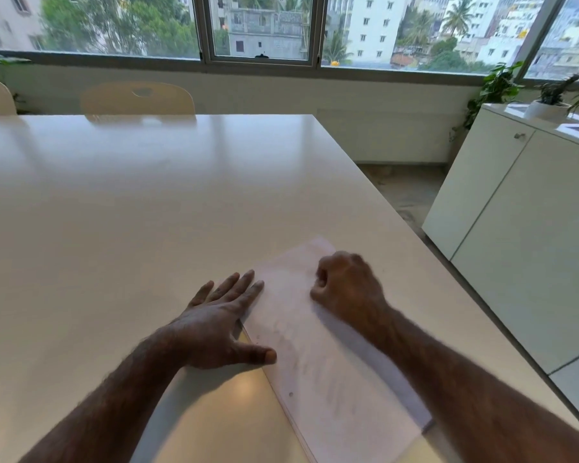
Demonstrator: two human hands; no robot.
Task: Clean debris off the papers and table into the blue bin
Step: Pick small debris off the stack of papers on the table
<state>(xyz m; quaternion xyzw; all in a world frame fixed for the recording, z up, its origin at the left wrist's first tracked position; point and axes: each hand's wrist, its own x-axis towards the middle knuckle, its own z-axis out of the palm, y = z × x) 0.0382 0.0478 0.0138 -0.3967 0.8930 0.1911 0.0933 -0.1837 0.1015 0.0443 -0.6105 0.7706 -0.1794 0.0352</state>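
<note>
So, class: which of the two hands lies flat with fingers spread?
The left hand, flat at the paper's edge; the right hand is curled into a fist.

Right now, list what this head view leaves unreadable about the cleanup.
- Blue bin: nowhere in the head view.
- Right hand: fist curled on the papers; its fingers hide any contents.
- Papers: print blurred, near corner under the right forearm.
- Debris: specks too small to identify.
- Left hand: covers the papers' left edge.
</note>
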